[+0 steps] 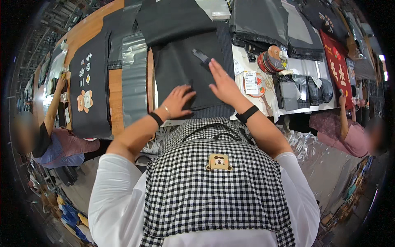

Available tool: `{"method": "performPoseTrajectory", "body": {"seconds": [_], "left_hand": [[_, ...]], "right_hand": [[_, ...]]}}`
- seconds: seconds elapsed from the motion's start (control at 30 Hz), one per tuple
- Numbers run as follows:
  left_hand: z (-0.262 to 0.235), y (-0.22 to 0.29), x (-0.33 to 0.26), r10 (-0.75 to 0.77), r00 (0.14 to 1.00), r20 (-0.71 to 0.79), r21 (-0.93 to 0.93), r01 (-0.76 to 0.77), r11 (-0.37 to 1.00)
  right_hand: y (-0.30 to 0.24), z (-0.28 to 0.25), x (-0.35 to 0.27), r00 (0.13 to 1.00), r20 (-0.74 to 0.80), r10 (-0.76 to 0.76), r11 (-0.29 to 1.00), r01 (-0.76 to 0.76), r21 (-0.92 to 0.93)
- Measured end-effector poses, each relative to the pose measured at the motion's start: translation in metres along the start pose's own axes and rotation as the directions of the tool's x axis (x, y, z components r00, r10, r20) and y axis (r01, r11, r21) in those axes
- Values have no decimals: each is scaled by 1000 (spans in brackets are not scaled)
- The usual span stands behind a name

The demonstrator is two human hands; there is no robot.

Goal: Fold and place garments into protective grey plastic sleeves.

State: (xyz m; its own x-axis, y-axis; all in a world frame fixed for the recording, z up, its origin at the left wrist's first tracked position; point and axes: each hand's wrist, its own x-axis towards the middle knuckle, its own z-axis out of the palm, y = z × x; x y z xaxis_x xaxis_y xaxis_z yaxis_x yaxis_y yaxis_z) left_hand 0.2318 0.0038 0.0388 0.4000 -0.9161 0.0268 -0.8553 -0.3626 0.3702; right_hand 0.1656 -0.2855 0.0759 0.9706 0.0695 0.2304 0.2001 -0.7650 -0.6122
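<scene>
A white paper label [250,81] lies just right of your right hand [224,84], rectangular with dark print. Grey plastic mailing bags [134,78] lie flat to your left. Far right on the worktop [116,88], a long red banner [337,68] carries pale characters.

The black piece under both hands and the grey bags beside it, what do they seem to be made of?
The black piece looks like matte woven fabric: it reflects almost no light and lies flat under the left hand and right hand. The grey bags seem to be thin plastic film, since they show a glossy sheen and fine wrinkles. Neither can be confirmed by look alone.
</scene>
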Motion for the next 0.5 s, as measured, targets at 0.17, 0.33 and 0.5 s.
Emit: {"method": "performPoseTrajectory", "body": {"seconds": [0.17, 0.33, 0.5], "left_hand": [[52, 2, -21, -95, 992, 82, 196, 77, 977], [72, 20, -12, -137, 990, 33, 279, 123, 952], [75, 19, -13, -173, 984, 51, 142, 164, 976]], "right_hand": [[20, 39, -39, 859, 510, 44, 966, 94, -240], [20, 53, -58, 837, 547, -25, 899, 258, -354], [23, 63, -60, 845, 523, -113, 864, 344, -368]]}}
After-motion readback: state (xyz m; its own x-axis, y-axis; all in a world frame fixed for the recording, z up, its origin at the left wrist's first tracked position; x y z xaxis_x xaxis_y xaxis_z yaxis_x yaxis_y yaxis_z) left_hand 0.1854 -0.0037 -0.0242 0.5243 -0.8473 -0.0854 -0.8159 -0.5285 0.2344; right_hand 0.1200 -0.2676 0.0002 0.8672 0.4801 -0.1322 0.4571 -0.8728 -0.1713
